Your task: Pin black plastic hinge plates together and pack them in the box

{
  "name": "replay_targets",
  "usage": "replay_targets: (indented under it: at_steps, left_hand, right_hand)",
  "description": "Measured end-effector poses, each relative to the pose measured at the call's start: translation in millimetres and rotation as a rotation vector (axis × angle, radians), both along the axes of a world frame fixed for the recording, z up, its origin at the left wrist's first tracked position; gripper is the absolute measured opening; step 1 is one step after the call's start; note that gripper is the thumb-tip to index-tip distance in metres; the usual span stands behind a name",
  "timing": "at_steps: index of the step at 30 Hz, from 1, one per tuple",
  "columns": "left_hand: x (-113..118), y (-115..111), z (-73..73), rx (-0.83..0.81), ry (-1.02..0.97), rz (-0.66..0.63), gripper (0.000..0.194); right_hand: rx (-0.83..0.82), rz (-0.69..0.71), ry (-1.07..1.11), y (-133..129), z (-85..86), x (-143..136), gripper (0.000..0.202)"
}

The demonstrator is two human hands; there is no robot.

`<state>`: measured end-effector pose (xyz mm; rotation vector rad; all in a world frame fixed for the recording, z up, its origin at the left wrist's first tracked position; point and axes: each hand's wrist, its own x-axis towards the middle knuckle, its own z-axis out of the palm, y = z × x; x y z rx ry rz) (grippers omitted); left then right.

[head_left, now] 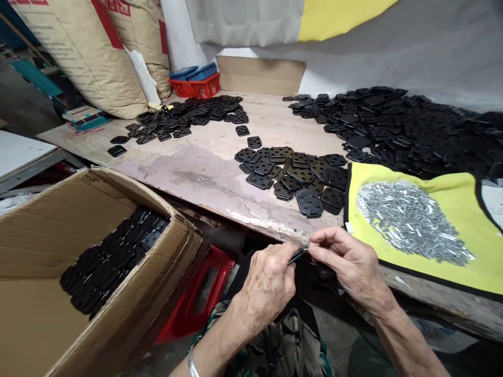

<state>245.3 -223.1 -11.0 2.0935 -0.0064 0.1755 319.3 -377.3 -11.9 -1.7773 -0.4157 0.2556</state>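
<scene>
My left hand is closed around a black hinge plate, seen nearly edge-on just off the table's front edge. The thumb and index finger of my right hand pinch at the plate's near corner, where a small silvery bit like a metal pin shows; most of it is hidden by the fingertips. Beyond my hands lies a loose heap of black hinge plates with holes in them. To the right, a pile of short metal pins rests on a yellow cloth with black edging.
An open cardboard box, part filled with black hinge plates, stands at the left. Larger heaps of plates lie at the back left and back right. A red basket, full sacks and a red stool are around the worktable.
</scene>
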Motion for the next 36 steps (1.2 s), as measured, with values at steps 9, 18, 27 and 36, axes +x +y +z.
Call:
replay_targets:
  at_steps: [9,18,27,36]
  left_hand:
    - [-5.7,2.9,-1.1,0.272,-0.013,-0.025,0.026]
    - [-5.8,4.6,-1.5,0.372,-0.034,-0.056,0.023]
    - [-9.7,-5.6,-18.1,-0.32,0.182,-0.007,0.053]
    - [4.3,-12.8,-19.0,-0.708,0.275,0.087,0.044]
  right_hand:
    - [-0.218,0.089,-0.288,-2.5,0.7,-1.9,0.004]
    - [-0.656,0.455,-1.216,7.8,36.2,-5.5,0.03]
    - [-0.336,0.318,-1.082,-2.6,6.3,-22.1,0.04]
    - [-1.252,-0.531,-0.315,-125.4,14.8,79.8,0.023]
